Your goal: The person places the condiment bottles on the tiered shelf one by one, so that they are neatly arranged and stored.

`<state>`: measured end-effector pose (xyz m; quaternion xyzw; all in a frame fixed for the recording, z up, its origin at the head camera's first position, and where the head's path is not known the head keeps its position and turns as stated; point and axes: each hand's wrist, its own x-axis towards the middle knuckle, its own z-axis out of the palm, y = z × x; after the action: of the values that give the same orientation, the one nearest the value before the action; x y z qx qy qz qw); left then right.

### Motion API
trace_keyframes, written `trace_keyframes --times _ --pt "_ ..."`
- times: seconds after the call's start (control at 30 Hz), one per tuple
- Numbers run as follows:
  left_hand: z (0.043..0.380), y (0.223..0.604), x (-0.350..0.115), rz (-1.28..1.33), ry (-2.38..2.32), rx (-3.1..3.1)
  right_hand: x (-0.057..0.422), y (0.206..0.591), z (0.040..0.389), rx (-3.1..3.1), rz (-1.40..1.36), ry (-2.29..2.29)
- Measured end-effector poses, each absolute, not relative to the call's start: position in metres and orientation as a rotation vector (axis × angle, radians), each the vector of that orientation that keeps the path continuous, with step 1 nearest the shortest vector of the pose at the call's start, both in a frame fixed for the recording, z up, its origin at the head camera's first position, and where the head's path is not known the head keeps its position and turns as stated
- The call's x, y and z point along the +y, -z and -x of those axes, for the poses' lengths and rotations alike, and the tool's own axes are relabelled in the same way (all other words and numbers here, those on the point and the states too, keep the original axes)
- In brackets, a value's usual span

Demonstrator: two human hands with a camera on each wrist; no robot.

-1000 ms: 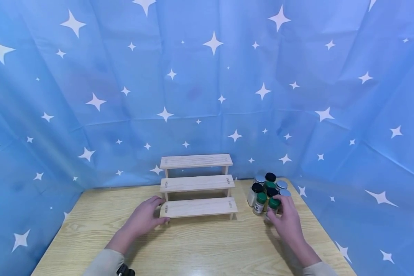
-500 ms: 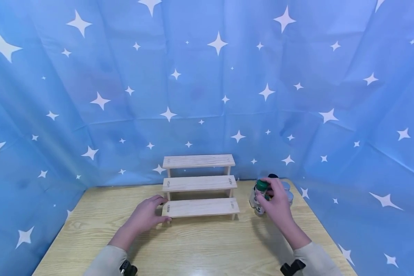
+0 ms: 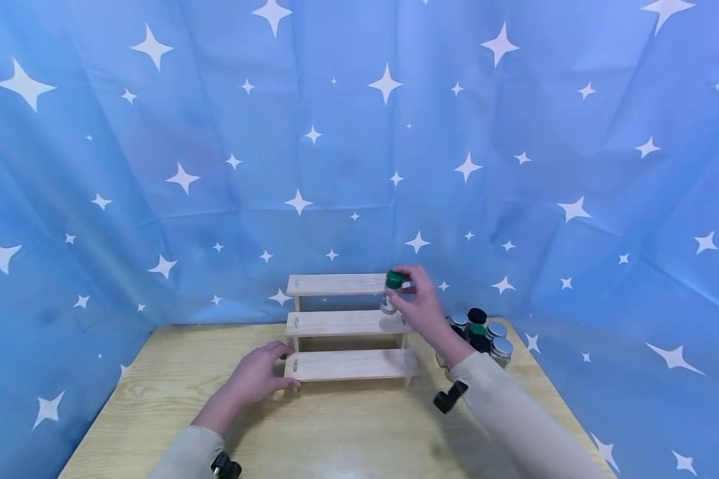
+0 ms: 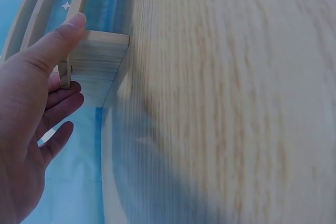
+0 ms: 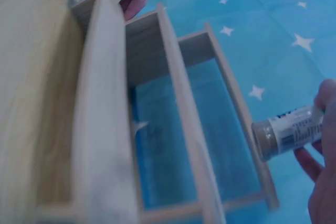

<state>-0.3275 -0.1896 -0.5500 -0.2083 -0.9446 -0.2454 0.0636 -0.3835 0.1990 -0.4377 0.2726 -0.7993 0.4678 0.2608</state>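
Green-capped jar (image 3: 391,298) near top shelf (image 3: 335,285) of wooden rack (image 3: 341,323); grip of right hand (image 3: 424,307) closed around it; grip of left hand (image 3: 253,377) pinching bottom shelf (image 3: 352,365) at its end.

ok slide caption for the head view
Left hand gripping a three-tier wooden rack, right hand holding a green-capped jar near the top shelf

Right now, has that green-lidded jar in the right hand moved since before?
Yes, left: the green-lidded jar was right of the wooden rack; now the right hand holds it by the rack's right end.
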Motion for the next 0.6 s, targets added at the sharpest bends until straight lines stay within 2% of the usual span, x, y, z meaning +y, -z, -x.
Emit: trace_keyframes --times 0.23,0.6 --pt "0.328 0.552 -0.191 0.636 0.752 -2.842 0.152 0.426 0.413 -2.167 -0.748 -1.394" --pt "0.327 0.552 -0.191 0.661 0.793 -2.822 0.096 0.409 0.427 -2.174 -0.776 -1.499"
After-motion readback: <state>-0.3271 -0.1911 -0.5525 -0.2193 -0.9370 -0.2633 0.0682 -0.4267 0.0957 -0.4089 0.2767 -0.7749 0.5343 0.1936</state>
